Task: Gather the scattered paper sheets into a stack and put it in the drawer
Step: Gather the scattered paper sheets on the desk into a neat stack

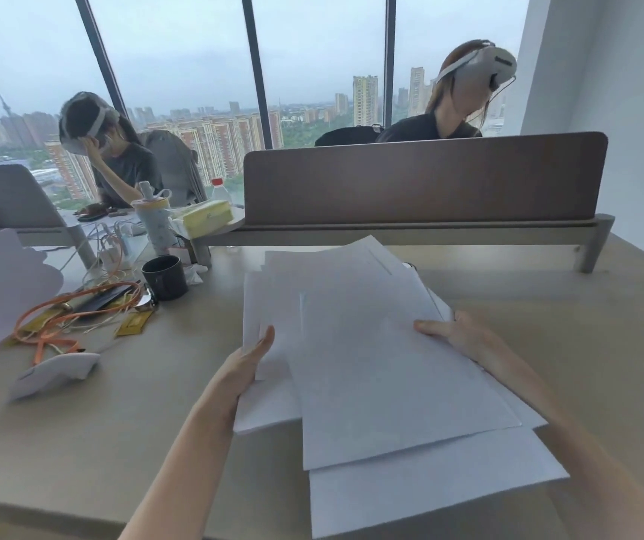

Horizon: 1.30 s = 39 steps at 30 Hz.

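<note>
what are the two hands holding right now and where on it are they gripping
Both hold the loose pile of paper sheets. The left hand grips its left edge, thumb on top; the right hand grips its right edge. The sheets are still fanned out, not squared.

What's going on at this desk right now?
A person is gathering loose paper sheets on the desk. The left hand and right hand hold the pile from either side, thumbs on top. The sheets still overlap unevenly, not squared into a stack. No drawer is visible.
</note>
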Each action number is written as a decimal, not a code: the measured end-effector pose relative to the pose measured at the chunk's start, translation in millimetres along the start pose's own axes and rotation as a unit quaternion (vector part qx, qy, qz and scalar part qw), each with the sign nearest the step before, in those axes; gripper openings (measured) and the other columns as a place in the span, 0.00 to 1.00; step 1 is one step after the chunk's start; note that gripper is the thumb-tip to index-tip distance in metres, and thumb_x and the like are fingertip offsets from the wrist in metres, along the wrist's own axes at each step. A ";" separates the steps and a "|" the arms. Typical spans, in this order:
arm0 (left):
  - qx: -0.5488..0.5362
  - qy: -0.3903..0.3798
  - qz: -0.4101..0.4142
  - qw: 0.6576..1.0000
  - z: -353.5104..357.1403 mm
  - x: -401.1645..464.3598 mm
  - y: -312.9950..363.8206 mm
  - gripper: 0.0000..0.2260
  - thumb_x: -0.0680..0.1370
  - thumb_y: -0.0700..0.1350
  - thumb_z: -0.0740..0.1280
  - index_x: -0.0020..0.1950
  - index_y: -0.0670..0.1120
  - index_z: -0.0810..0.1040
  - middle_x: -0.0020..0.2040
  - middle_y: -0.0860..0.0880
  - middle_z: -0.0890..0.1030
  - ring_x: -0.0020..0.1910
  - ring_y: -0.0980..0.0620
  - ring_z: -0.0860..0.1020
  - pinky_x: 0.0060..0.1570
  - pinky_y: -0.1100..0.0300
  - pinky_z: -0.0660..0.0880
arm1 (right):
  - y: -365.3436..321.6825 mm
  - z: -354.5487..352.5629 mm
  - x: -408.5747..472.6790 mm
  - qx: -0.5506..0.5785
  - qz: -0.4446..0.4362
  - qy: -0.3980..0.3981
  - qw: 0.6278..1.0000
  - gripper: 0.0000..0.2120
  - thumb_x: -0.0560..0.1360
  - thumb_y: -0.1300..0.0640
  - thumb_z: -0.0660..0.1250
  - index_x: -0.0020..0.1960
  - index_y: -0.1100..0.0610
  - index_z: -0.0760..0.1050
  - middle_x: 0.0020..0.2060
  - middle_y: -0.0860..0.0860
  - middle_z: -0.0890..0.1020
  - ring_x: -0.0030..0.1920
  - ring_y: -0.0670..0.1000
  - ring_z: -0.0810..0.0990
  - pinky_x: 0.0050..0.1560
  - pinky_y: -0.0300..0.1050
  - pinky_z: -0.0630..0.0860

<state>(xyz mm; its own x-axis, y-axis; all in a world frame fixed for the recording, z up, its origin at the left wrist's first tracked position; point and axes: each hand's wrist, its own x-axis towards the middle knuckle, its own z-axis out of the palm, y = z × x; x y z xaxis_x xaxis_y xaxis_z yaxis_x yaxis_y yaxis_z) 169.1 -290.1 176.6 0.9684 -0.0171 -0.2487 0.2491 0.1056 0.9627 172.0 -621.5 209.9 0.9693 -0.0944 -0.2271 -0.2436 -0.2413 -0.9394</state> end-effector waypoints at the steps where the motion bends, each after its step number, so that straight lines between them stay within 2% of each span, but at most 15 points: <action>1: -0.003 -0.001 0.001 1.000 5.2 -0.2 -1.3 0.07 0.78 0.57 0.66 0.46 0.55 0.75 0.27 0.65 0.81 0.26 0.68 0.79 0.22 0.72 0.72 | 5.5 4.6 0.9 0.002 0.006 0.004 1.000 0.20 0.67 0.50 0.80 0.54 0.60 0.83 0.46 0.54 0.88 0.41 0.53 0.87 0.40 0.43 0.80; 3: 0.006 0.000 -0.005 1.000 17.4 0.4 -6.3 0.06 0.79 0.51 0.65 0.47 0.50 0.78 0.29 0.58 0.84 0.27 0.61 0.82 0.23 0.69 0.73 | 17.0 12.4 7.1 0.019 0.007 0.022 1.000 0.24 0.64 0.49 0.81 0.56 0.58 0.82 0.48 0.54 0.88 0.46 0.55 0.87 0.48 0.47 0.82; 5: -0.018 0.005 -0.012 1.000 22.4 3.2 -13.5 0.12 0.77 0.51 0.68 0.52 0.43 0.81 0.35 0.48 0.86 0.31 0.51 0.85 0.27 0.63 0.77 | 25.1 21.1 12.1 0.046 -0.003 0.043 0.998 0.17 0.70 0.56 0.78 0.57 0.59 0.81 0.49 0.55 0.87 0.47 0.56 0.87 0.51 0.52 0.83; 8: -0.018 0.010 -0.026 0.999 29.0 6.2 -21.1 0.16 0.76 0.51 0.71 0.55 0.40 0.81 0.38 0.43 0.86 0.32 0.47 0.84 0.30 0.60 0.79 | 35.5 33.8 17.1 0.069 -0.017 0.090 0.993 0.12 0.74 0.58 0.74 0.56 0.61 0.81 0.49 0.56 0.87 0.44 0.55 0.86 0.45 0.47 0.82; 11: -0.004 -0.002 -0.030 1.000 36.3 5.2 -24.8 0.16 0.75 0.48 0.72 0.57 0.38 0.82 0.44 0.40 0.86 0.35 0.46 0.85 0.32 0.59 0.79 | 40.9 41.4 18.7 0.037 -0.020 0.094 0.995 0.12 0.78 0.51 0.69 0.49 0.61 0.80 0.43 0.61 0.83 0.38 0.54 0.79 0.40 0.44 0.73; 12: -0.006 -0.007 -0.033 0.999 36.8 3.8 -25.0 0.16 0.74 0.46 0.73 0.57 0.37 0.82 0.45 0.40 0.86 0.36 0.45 0.85 0.33 0.58 0.80 | 43.7 42.5 19.8 0.024 -0.017 0.090 0.995 0.15 0.78 0.48 0.67 0.50 0.61 0.79 0.43 0.59 0.80 0.40 0.54 0.78 0.42 0.46 0.71; 13: -0.010 -0.010 -0.036 0.999 36.4 3.2 -25.4 0.16 0.74 0.45 0.74 0.57 0.37 0.81 0.46 0.39 0.86 0.38 0.44 0.85 0.34 0.57 0.80 | 45.6 42.5 20.3 0.019 -0.016 0.093 0.995 0.18 0.77 0.46 0.66 0.56 0.60 0.78 0.49 0.58 0.82 0.45 0.55 0.78 0.44 0.46 0.72; 15: -0.019 -0.018 -0.042 0.999 35.0 1.0 -24.9 0.18 0.72 0.44 0.74 0.58 0.36 0.81 0.49 0.37 0.85 0.41 0.42 0.85 0.37 0.56 0.81 | 47.1 40.8 18.0 0.017 -0.021 0.115 0.993 0.19 0.77 0.49 0.65 0.65 0.56 0.74 0.56 0.55 0.81 0.52 0.55 0.80 0.46 0.46 0.75; 16: -0.022 -0.019 -0.045 0.999 34.6 0.7 -24.9 0.18 0.72 0.44 0.74 0.59 0.36 0.81 0.49 0.37 0.85 0.41 0.42 0.85 0.37 0.55 0.81 | 48.8 39.3 16.9 -0.001 -0.029 0.121 0.992 0.14 0.78 0.52 0.64 0.63 0.54 0.74 0.53 0.52 0.81 0.51 0.54 0.80 0.44 0.44 0.74; 18: -0.025 -0.017 -0.052 0.998 34.4 2.1 -25.1 0.16 0.73 0.43 0.73 0.58 0.35 0.81 0.48 0.37 0.85 0.39 0.42 0.85 0.36 0.55 0.81 | 53.3 37.4 14.7 -0.074 -0.046 0.112 0.990 0.04 0.80 0.58 0.62 0.47 0.53 0.75 0.39 0.52 0.77 0.42 0.53 0.76 0.36 0.44 0.65; 20: -0.021 -0.008 -0.061 0.998 34.5 6.0 -26.7 0.15 0.74 0.43 0.73 0.57 0.35 0.81 0.46 0.38 0.86 0.37 0.43 0.85 0.35 0.56 0.81 | 59.3 37.9 16.0 -0.133 -0.056 0.099 0.985 0.14 0.80 0.59 0.61 0.35 0.55 0.66 0.31 0.54 0.66 0.34 0.51 0.65 0.34 0.49 0.53; 24: -0.005 0.001 -0.080 0.997 35.2 9.8 -30.4 0.16 0.73 0.43 0.74 0.56 0.36 0.81 0.46 0.38 0.86 0.39 0.42 0.86 0.35 0.55 0.81 | 55.6 40.5 8.4 -0.153 -0.079 0.086 0.981 0.23 0.79 0.58 0.63 0.31 0.53 0.55 0.27 0.51 0.56 0.29 0.50 0.55 0.32 0.45 0.49; 28: -0.011 -0.021 -0.113 0.993 33.6 10.9 -30.7 0.10 0.76 0.36 0.68 0.56 0.36 0.79 0.40 0.38 0.86 0.34 0.42 0.85 0.31 0.54 0.81 | 55.4 42.8 10.0 -0.186 -0.086 0.076 0.976 0.23 0.77 0.59 0.65 0.31 0.53 0.55 0.26 0.49 0.57 0.29 0.49 0.55 0.34 0.48 0.50; 35: -0.004 -0.042 -0.151 0.988 27.0 17.7 -28.3 0.10 0.77 0.32 0.63 0.56 0.37 0.80 0.42 0.39 0.86 0.35 0.43 0.85 0.36 0.52 0.82 | 57.9 51.4 11.9 -0.242 -0.068 0.039 0.967 0.13 0.72 0.55 0.69 0.34 0.59 0.70 0.29 0.50 0.72 0.29 0.50 0.68 0.32 0.44 0.60; 39: -0.025 -0.026 -0.098 0.995 35.5 15.1 -32.0 0.11 0.77 0.32 0.67 0.59 0.35 0.78 0.43 0.38 0.86 0.35 0.41 0.85 0.33 0.49 0.82 | 56.7 51.1 13.7 -0.226 -0.062 0.046 0.971 0.19 0.74 0.54 0.71 0.32 0.55 0.63 0.28 0.48 0.68 0.28 0.50 0.66 0.31 0.44 0.59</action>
<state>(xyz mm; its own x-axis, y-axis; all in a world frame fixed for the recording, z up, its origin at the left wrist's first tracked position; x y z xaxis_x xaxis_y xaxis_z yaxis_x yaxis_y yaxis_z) 176.1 -329.0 145.8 0.9008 -0.0939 -0.4240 0.4337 0.1450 0.8893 173.1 -587.1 140.4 0.9900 -0.1185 -0.0760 -0.1354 -0.6538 -0.7444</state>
